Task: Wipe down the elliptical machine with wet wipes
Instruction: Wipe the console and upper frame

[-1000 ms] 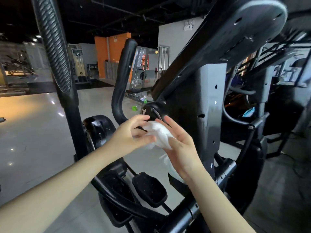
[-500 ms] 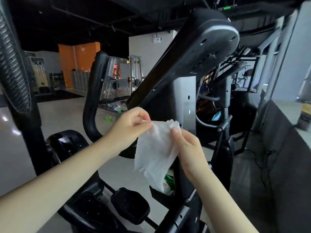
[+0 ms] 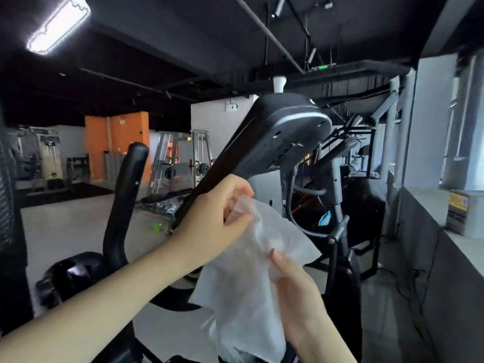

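A white wet wipe point(image 3: 246, 279) hangs unfolded in front of me, held between both hands. My left hand point(image 3: 212, 218) pinches its top corner, and my right hand point(image 3: 293, 286) pinches the wipe lower at its right side. Just behind the hands rises the black elliptical machine, with its console point(image 3: 285, 134) tilted up above them. A black curved handlebar point(image 3: 123, 200) stands to the left of my left hand.
A grey ledge point(image 3: 440, 210) runs along the right with a small box point(image 3: 457, 216) on it. Another machine's frame point(image 3: 337, 205) stands behind the console. Weight racks and an orange wall point(image 3: 117, 145) lie far back across the pale floor.
The wipe went from a bunched wad to an opened sheet stretched between my hands. The view tilted upward, so the console and ceiling now fill more of the frame.
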